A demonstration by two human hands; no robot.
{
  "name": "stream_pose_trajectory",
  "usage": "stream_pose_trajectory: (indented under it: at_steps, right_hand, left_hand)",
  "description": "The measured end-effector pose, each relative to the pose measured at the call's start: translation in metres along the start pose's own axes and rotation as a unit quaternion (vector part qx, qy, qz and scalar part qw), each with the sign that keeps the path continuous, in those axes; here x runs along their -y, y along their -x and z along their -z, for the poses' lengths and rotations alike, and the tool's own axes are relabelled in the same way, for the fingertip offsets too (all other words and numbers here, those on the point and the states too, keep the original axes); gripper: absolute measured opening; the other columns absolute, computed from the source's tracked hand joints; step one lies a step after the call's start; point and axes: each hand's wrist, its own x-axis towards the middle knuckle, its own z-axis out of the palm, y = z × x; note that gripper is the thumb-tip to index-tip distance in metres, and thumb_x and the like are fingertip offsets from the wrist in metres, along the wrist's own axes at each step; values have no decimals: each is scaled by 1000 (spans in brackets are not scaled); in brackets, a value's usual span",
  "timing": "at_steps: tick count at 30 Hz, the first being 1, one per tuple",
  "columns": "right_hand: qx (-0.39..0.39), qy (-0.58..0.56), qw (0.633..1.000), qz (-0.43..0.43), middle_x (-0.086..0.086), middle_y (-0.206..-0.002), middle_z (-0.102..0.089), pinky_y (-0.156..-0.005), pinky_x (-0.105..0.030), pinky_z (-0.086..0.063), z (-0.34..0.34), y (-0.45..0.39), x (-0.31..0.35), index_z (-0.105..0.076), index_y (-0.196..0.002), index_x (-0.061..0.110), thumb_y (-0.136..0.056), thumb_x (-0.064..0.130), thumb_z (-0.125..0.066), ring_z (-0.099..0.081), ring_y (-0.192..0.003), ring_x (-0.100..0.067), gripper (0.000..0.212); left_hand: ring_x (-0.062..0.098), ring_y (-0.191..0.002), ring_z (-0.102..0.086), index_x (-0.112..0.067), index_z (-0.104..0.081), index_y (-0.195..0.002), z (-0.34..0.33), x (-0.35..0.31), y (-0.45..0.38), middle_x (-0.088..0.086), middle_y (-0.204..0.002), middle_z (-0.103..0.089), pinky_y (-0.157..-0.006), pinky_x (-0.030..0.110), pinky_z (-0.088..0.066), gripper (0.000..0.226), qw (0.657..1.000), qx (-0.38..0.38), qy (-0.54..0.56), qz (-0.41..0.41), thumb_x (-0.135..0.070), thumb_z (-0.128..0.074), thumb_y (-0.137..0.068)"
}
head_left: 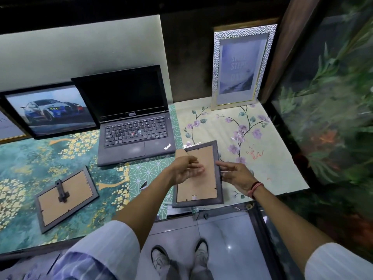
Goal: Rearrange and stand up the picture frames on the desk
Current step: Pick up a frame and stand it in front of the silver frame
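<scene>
A grey picture frame lies face down near the desk's front edge, its brown backing up. My left hand hovers over the backing with fingers pinched at the stand. My right hand touches the frame's right edge, fingers apart. A second grey frame lies face down at the left, its stand flat on the backing. A silver frame stands upright against the back wall. A black frame with a car picture leans at the back left.
An open black laptop sits in the middle of the desk. A corner of another frame shows at the far left. A glass panel with plants bounds the right side. The desk's front edge is just below the held frame.
</scene>
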Motion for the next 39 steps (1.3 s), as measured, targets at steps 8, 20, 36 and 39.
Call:
stream_pose_trajectory:
  at_steps: [8,20,36,39]
  right_hand:
    - [35,15,999,14,-14,-122,-72,-82,-34,-59,-2,-4,-44,-64,-131,7,-77,-29,-58,-69,-104,-25,66]
    - [10,75,995,67,-20,-117,-73,-92,-51,-58,-6,-11,-32,-74,-119,16,-72,-19,-74,-63,-97,-26,58]
    - [-124,159,959,199,0,-103,-74,-79,-12,-49,-7,-30,34,-74,-117,8,-92,17,-68,-64,-85,9,27]
    - [-128,130,962,202,16,-85,-74,-77,-13,-47,-4,-41,38,-72,-116,0,-94,11,-65,-64,-76,4,26]
  left_hand:
    - [29,-76,-69,6,-63,-103,7,14,-18,23,-96,-67,-66,33,-62,15,994,-95,-52,-28,-2,-51,-98]
    - [20,-58,-41,-8,-52,-104,21,-15,-38,6,-74,-42,-47,25,-46,14,983,-170,20,-72,-7,-52,-90]
    - [32,-114,-65,-3,-56,-139,11,-146,-23,22,-137,-63,-109,44,-47,46,967,120,-224,8,-32,-52,-103]
    - [36,-116,-65,1,-50,-145,17,-152,-33,25,-129,-66,-118,51,-37,64,974,117,-191,-9,-45,-53,-101]
